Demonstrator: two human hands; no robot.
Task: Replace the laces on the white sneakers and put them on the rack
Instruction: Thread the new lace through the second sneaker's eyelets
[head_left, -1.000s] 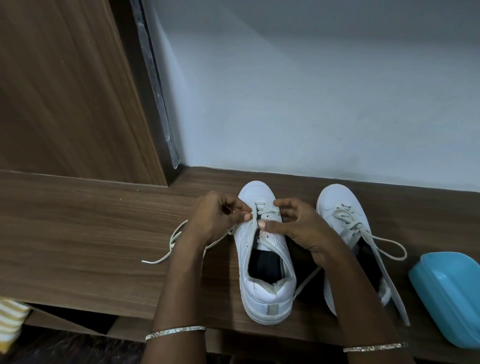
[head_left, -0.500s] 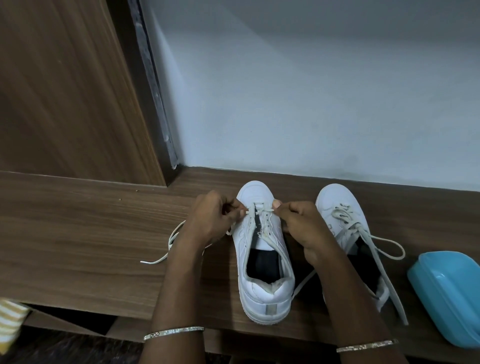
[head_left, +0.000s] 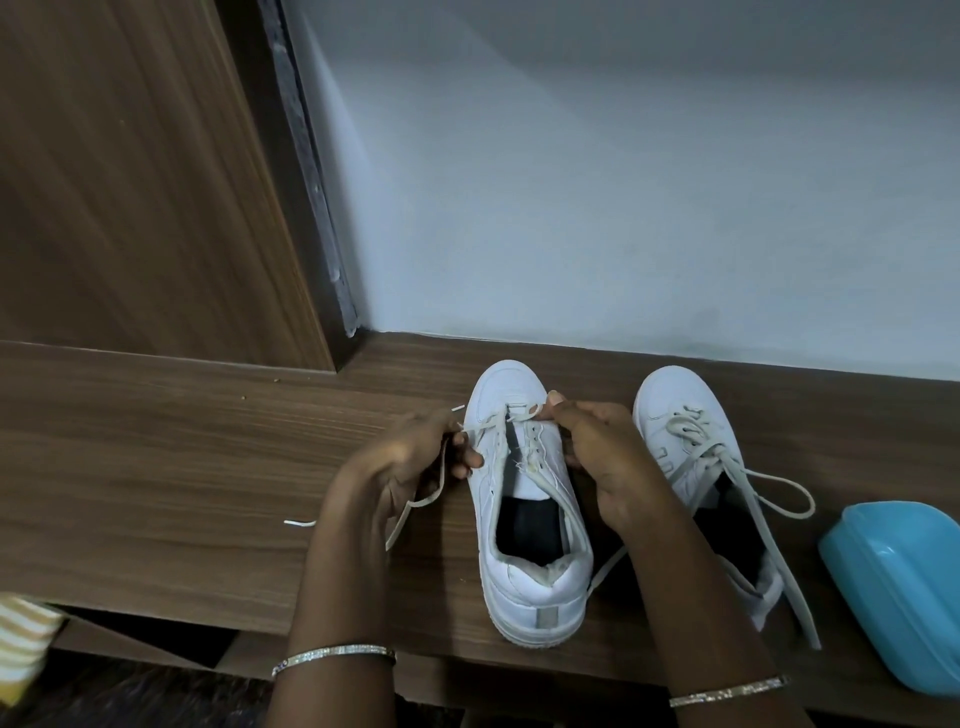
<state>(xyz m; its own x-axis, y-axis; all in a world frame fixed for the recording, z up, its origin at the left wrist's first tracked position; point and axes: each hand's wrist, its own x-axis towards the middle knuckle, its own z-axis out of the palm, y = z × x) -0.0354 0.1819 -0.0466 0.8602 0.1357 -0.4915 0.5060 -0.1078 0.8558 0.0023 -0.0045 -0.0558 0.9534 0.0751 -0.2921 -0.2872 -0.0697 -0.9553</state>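
— How many sneakers are counted?
— Two, set side by side on the shelf (head_left: 156, 467): the left sneaker (head_left: 524, 587), partly laced, and the right sneaker (head_left: 675, 415), loosely laced.
— And hands?
— Two. The lace (head_left: 497, 441) is pinched by the left hand (head_left: 400, 462) beside the left sneaker, and by the right hand (head_left: 602, 457) at its toe-end eyelets.
— Containers?
— One blue box (head_left: 904, 587); its contents cannot be seen.

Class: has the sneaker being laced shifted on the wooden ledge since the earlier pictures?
No: the sneaker keeps its toe just short of the wall.
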